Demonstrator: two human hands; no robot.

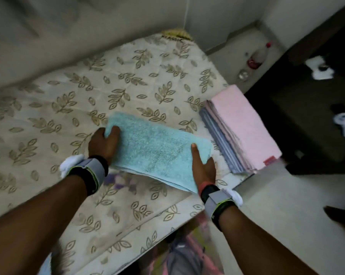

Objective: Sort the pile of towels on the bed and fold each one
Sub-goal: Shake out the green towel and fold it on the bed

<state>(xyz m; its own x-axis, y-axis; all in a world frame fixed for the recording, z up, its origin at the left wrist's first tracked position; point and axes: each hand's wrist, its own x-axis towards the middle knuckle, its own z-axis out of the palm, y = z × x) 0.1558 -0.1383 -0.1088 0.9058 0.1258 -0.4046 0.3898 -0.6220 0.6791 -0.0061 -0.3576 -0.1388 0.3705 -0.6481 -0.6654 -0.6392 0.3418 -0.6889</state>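
Light blue terry towel (pixel 153 147), folded long, lies on the leaf-patterned bed (pixel 68 96) near the stack of folded pink and lilac towels (pixel 241 132), left hand (pixel 105 141) and right hand (pixel 203 161) each gripping an end; recommend aligning edges squarely before folding over.

Grey, black-edged wrist bands (pixel 89 172)

one blue towel (pixel 153 147); one stack of folded towels (pixel 241 128), layers too blurry to count tbh; two hands, left hand (pixel 105 143) and right hand (pixel 204 167); one bed (pixel 68 108); one bottle (pixel 260 54)
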